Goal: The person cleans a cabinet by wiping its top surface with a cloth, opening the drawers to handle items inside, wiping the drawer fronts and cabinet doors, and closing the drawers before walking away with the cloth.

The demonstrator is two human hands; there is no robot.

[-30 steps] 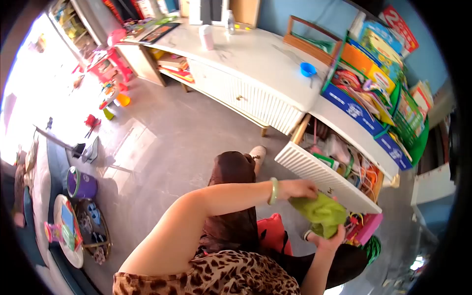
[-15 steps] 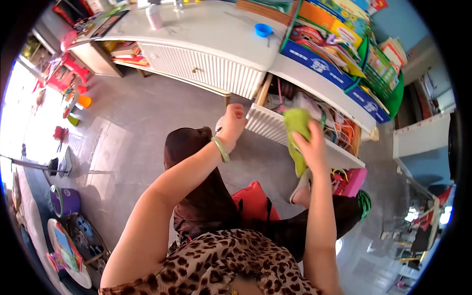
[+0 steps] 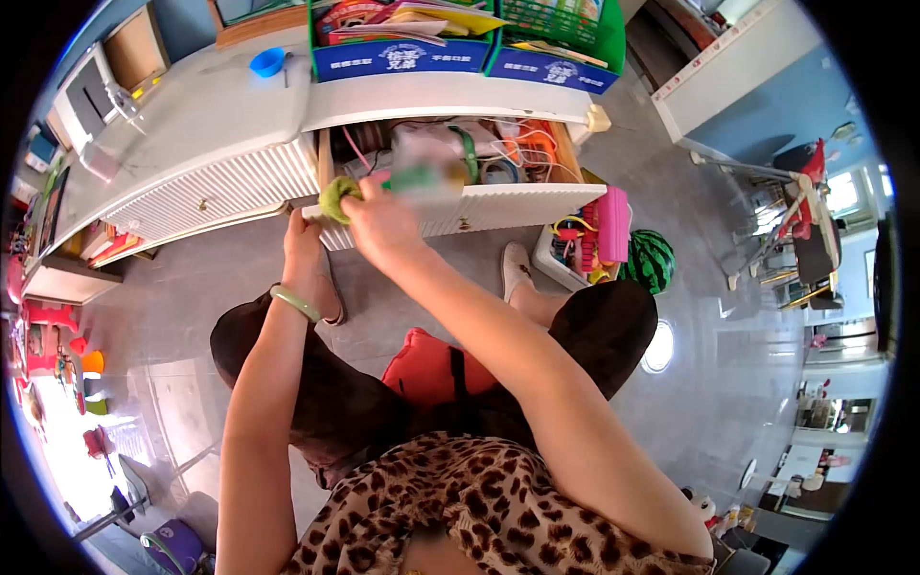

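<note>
- Cloth [image 3: 337, 199]: green, bunched up, at the left end of the drawer's front panel, in the right hand.
- Bottle [image 3: 99, 161]: pale pink, on white worktop [image 3: 211, 120].
- Cup [image 3: 267, 62]: blue, on worktop, just left of the boxes.
- Left hand [image 3: 302, 247]: fingers curled at the panel's left edge, just below cloth. Can't tell if it grips the edge. Green bangle [image 3: 295, 303] on wrist.
- Right hand [image 3: 381, 225]: fingers closed on cloth, above the panel.
- Boxes [image 3: 402, 59]: two, blue fronts, side by side above the drawer. Left one holds books or papers.
- Drawer [image 3: 537, 204]: pulled out, ribbed white front, full of cables and small stuff. Green item near right hand too blurred to identify.
- Tub [image 3: 559, 261]: white, on floor by drawer's right end.
- Ball [image 3: 647, 261]: watermelon pattern, on floor, right of tub.
</note>
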